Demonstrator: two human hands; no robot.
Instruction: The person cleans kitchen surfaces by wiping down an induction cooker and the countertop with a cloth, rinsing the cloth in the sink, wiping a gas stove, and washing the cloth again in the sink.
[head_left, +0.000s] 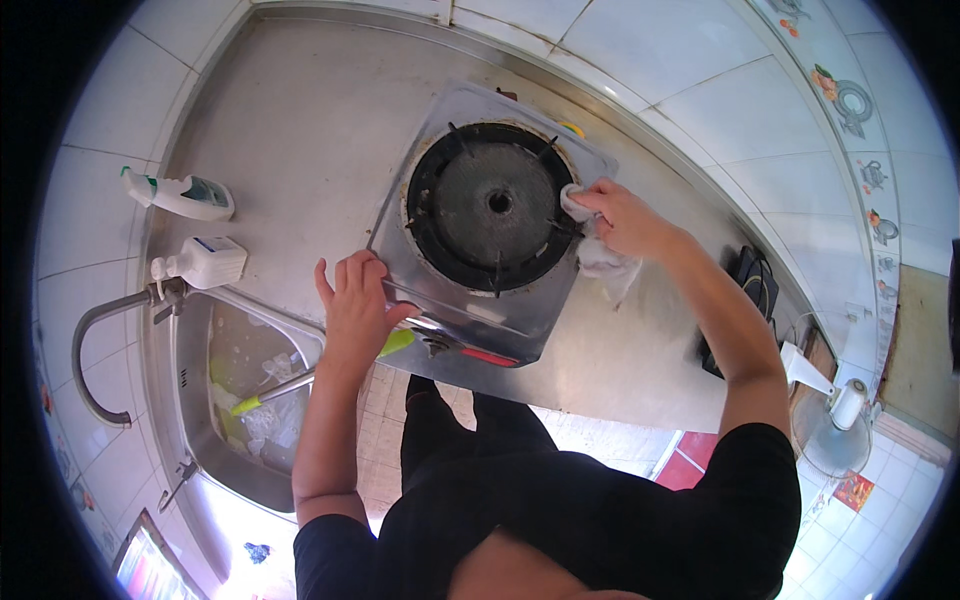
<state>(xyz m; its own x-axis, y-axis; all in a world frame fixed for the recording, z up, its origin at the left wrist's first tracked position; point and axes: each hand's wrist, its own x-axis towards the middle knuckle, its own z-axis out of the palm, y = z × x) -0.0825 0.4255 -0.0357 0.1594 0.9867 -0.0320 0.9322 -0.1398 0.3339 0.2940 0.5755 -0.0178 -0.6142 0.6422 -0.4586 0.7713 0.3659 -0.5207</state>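
A single-burner gas stove (465, 304) with a steel top stands on the counter in front of me. Its round black burner and pan support (499, 206) have several prongs. My right hand (626, 221) grips a crumpled whitish cloth (604, 259) at the burner's right rim, and part of it hangs over the stove's right edge. At the front left corner, my left hand (354, 304) holds the stove's edge, thumb on the front side and fingers bent over the top. Close to the thumb are the control knob (433, 345) and a red strip (489, 357) on the front panel.
Left is a steel sink (196, 397) with soapy water and a curved faucet (82, 352). A steel-shafted utensil with lime-green ends (285, 386) passes under my left forearm. Behind the sink are a spray bottle (187, 196) and a white bottle (210, 262). Right are a black object (750, 285) and a fan (832, 420).
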